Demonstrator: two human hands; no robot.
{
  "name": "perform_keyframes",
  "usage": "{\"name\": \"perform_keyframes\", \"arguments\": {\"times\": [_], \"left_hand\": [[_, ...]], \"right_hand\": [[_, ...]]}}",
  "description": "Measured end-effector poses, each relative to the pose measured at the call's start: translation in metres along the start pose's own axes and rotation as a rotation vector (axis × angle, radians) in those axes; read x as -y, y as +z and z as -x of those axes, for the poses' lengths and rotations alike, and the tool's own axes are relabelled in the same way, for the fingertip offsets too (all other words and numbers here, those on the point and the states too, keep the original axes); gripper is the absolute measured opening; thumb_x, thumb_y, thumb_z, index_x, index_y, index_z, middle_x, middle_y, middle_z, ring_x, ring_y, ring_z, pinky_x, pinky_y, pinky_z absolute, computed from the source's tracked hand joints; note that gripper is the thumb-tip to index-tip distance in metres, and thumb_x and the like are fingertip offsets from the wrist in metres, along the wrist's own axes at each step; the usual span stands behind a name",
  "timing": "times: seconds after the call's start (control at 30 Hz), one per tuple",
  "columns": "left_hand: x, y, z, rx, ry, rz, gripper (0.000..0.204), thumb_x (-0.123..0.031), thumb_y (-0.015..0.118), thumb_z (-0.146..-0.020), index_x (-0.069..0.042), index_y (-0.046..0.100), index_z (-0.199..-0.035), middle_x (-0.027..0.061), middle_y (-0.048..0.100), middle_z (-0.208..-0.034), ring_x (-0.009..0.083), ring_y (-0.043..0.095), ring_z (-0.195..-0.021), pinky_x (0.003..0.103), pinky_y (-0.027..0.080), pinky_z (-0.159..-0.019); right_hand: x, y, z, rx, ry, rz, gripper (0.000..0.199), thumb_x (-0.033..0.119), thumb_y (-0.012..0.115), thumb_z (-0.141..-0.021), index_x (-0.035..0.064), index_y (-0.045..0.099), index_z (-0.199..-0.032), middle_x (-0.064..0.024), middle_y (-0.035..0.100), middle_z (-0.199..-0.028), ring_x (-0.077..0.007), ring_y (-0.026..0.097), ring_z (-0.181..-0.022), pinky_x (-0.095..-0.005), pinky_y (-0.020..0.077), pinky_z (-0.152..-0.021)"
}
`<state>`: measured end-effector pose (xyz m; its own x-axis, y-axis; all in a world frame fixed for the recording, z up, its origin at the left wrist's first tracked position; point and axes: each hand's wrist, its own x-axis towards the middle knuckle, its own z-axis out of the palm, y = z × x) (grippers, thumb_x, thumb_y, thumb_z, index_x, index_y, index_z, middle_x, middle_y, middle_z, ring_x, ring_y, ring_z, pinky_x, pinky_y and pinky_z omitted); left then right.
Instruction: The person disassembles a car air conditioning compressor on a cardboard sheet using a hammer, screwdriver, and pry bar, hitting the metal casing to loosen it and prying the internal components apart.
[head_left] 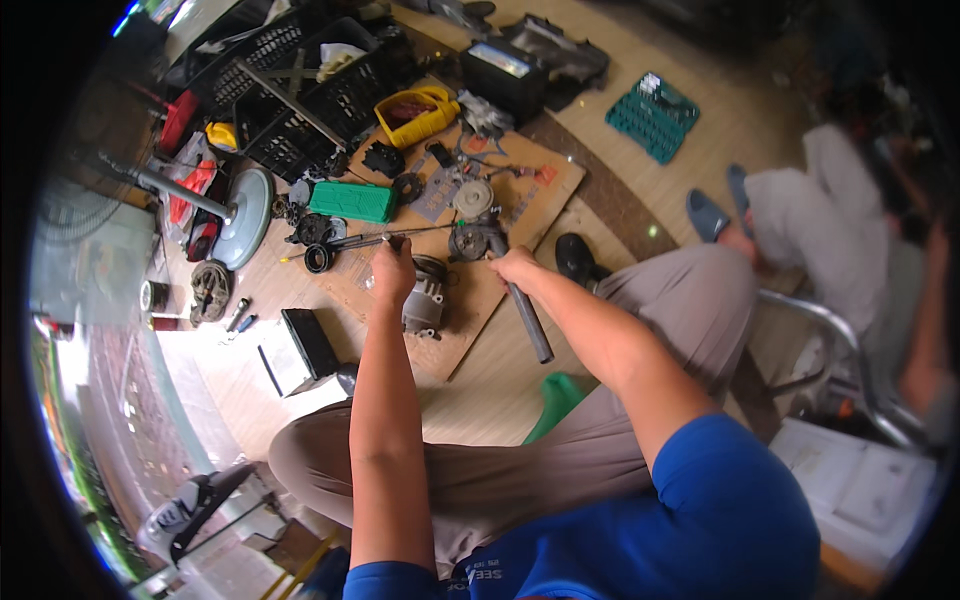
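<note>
My right hand (513, 265) is closed round a long dark grey pipe (531, 325), which slants from the cardboard down toward my knee. Its far end rests close to a round metal part (468, 241). My left hand (393, 268) is a fist just above and left of a silver cylindrical machine unit (425, 303), which looks like a car compressor. A small metal end shows above the fist, but the rest of what it grips is hidden. Beyond my hands, a round pulley-like disc (473, 199) lies on the cardboard sheet (545, 185).
Around the cardboard are a green case (352, 202), a cut yellow container (417, 114), black crates (290, 130) and a fan base (246, 217). A teal tool case (652, 118) lies far right. Another person's slippered foot (707, 215) is at right. A black box (309, 342) stands left.
</note>
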<state>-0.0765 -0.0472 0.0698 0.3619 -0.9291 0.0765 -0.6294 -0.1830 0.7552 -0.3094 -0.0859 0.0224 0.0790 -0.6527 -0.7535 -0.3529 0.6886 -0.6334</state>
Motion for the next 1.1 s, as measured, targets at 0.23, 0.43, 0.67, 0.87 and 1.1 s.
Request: {"name": "perform_keyframes", "arguments": {"times": [0.23, 0.43, 0.67, 0.87, 1.1], "left_hand": [[-0.012, 0.008, 0.004, -0.011, -0.014, 0.004, 0.024, -0.021, 0.058, -0.09, 0.002, 0.061, -0.093, 0.0252, 0.065, -0.089, 0.0429, 0.062, -0.088, 0.048, 0.048, -0.076], [-0.011, -0.001, 0.007, -0.005, -0.041, 0.012, 0.026, -0.022, 0.059, -0.09, 0.003, 0.061, -0.093, 0.0259, 0.065, -0.089, 0.0437, 0.061, -0.089, 0.048, 0.047, -0.077], [-0.004, 0.0, 0.003, 0.0, 0.024, -0.004, 0.027, -0.025, 0.06, -0.089, 0.002, 0.062, -0.092, 0.0253, 0.065, -0.088, 0.0427, 0.062, -0.086, 0.047, 0.049, -0.076], [0.002, 0.0, 0.001, 0.041, -0.002, -0.027, 0.026, -0.021, 0.058, -0.087, 0.001, 0.062, -0.101, 0.0259, 0.066, -0.095, 0.0444, 0.061, -0.096, 0.048, 0.048, -0.083], [0.001, 0.0, 0.003, 0.04, 0.061, -0.001, 0.028, -0.023, 0.052, -0.089, 0.0, 0.064, -0.101, 0.026, 0.066, -0.096, 0.0421, 0.062, -0.097, 0.047, 0.049, -0.082]], "right_hand": [[0.161, -0.021, 0.171, 0.294, -0.624, 0.239, 0.019, 0.018, 0.06, -0.087, 0.002, 0.052, -0.082, -0.0036, 0.053, -0.061, -0.0119, 0.053, -0.047, -0.0275, 0.0451, -0.04], [0.168, -0.001, 0.21, 0.279, -0.759, 0.456, 0.019, 0.018, 0.057, -0.088, 0.0, 0.051, -0.085, -0.0051, 0.051, -0.056, -0.0129, 0.052, -0.043, -0.0286, 0.0441, -0.038], [0.17, 0.003, 0.208, 0.247, -0.77, 0.398, 0.023, 0.02, 0.059, -0.087, -0.0018, 0.052, -0.088, -0.0077, 0.054, -0.058, -0.0134, 0.053, -0.043, -0.0293, 0.0429, -0.036], [0.152, 0.016, 0.185, 0.098, -0.924, 0.687, 0.031, 0.026, 0.061, -0.079, -0.0022, 0.059, -0.091, -0.0236, 0.064, -0.081, -0.0384, 0.065, -0.082, -0.0436, 0.0508, -0.073], [0.155, 0.007, 0.195, 0.12, -1.07, 0.413, 0.03, 0.024, 0.06, -0.082, -0.0051, 0.057, -0.088, -0.0254, 0.063, -0.078, -0.0401, 0.064, -0.079, -0.0435, 0.0496, -0.07]]}}
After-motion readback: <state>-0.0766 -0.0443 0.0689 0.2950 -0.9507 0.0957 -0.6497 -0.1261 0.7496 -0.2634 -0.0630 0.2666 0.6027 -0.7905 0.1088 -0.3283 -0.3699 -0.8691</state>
